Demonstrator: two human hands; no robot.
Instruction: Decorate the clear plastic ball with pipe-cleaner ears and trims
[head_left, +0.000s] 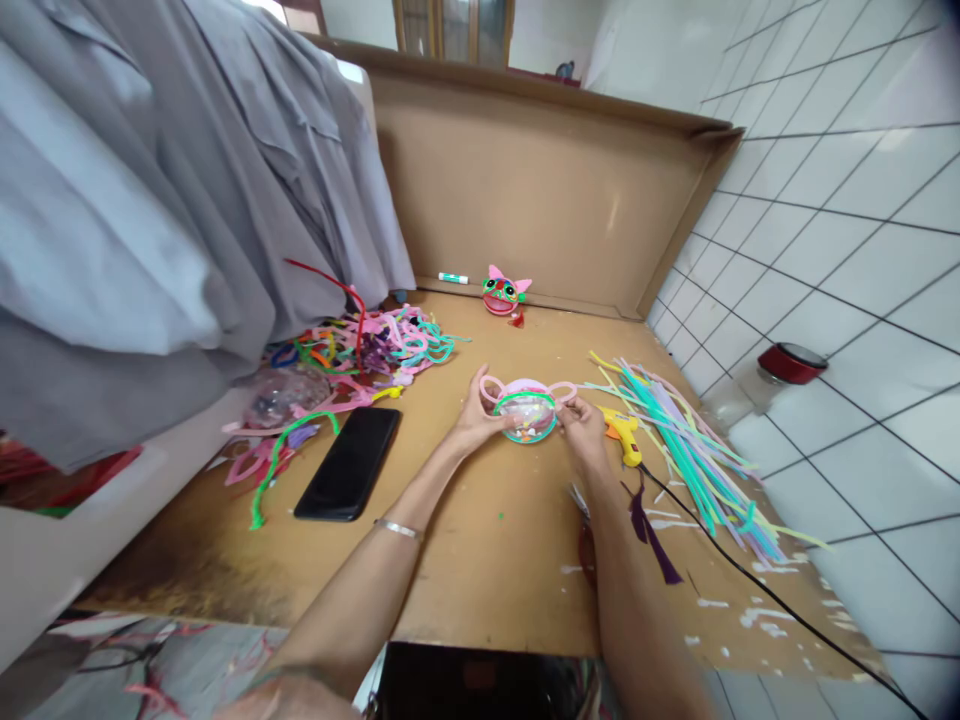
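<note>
Over cardboard point(480, 560), both hands' fingers point(491, 398) pinch the pink craft point(527, 410).

The lower rim of the round clear plastic piece with pink pipe-cleaner ears point(527, 408) is covered by the fingertips of the left hand point(476, 420) and the right hand point(583, 432), and the small coloured bits inside it are too small to be told apart. The yellow glue gun point(624, 436) is partly hidden behind the right hand. Both forearms are cut off by the bottom edge. The grey hanging cloth point(150, 200) is cropped at the left and top edges, and what lies behind it cannot be seen. The black cord point(780, 605) runs out of view at the lower right corner.
</note>
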